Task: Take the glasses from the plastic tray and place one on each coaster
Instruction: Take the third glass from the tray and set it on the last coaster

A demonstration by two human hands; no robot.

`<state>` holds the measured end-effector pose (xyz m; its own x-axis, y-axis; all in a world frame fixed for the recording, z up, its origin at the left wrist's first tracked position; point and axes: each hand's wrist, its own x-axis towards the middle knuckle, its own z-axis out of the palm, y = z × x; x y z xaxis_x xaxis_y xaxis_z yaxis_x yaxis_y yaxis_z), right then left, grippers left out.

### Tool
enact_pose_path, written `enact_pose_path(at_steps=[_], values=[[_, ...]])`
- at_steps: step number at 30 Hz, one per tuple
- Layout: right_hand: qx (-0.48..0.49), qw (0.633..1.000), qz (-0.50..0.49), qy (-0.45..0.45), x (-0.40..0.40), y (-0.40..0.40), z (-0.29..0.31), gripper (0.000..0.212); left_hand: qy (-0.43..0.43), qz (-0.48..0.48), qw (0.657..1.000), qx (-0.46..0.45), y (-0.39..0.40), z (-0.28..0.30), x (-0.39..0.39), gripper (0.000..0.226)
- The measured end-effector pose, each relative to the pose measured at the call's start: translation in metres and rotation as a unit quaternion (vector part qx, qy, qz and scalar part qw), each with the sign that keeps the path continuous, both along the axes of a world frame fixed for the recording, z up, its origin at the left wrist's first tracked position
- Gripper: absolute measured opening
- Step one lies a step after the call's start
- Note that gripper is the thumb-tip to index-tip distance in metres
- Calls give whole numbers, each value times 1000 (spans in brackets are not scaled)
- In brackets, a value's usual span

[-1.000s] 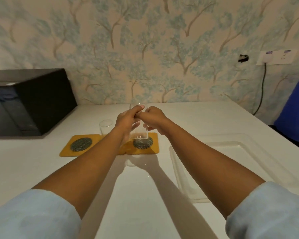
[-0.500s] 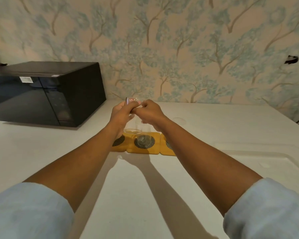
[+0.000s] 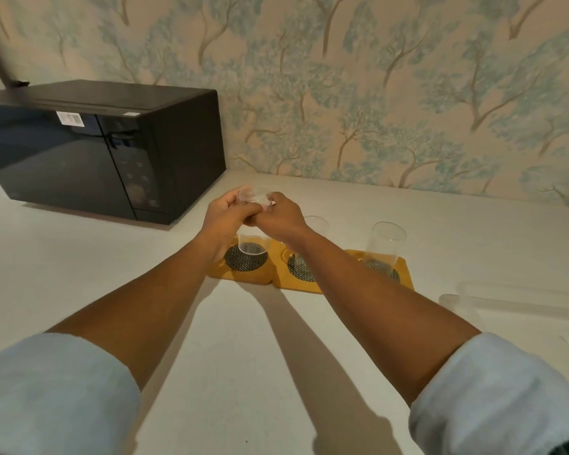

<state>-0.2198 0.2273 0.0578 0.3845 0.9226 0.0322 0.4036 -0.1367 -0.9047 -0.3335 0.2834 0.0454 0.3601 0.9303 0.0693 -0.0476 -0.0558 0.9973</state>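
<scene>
view swung left | white counter [image 3: 237, 339] (tree wallpaper [image 3: 375, 93]) | microwave [image 3: 102, 149]

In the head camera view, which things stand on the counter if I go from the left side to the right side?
Black microwave → left coaster with the glass both hands hold → middle coaster → right coaster with a glass → plastic tray.

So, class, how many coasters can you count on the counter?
3. Left coaster under the held glass, middle coaster behind the right forearm, right coaster under another glass. Others may be hidden.
</scene>
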Motion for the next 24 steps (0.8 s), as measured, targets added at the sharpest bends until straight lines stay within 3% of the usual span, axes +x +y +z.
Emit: enact_pose_path(at_steps=[4,15,24], values=[[-12,1000,6,-22,-3,12,-14,85,17,11,1000,-7,12,-14,-4,63],[-29,995,26,-92,-6,30,-46,75,62,36,997,-8,28,-41,-6,58],[-50,992,19,-114,-10,38,-56,82,69,51,996,-8,32,-52,-3,63]])
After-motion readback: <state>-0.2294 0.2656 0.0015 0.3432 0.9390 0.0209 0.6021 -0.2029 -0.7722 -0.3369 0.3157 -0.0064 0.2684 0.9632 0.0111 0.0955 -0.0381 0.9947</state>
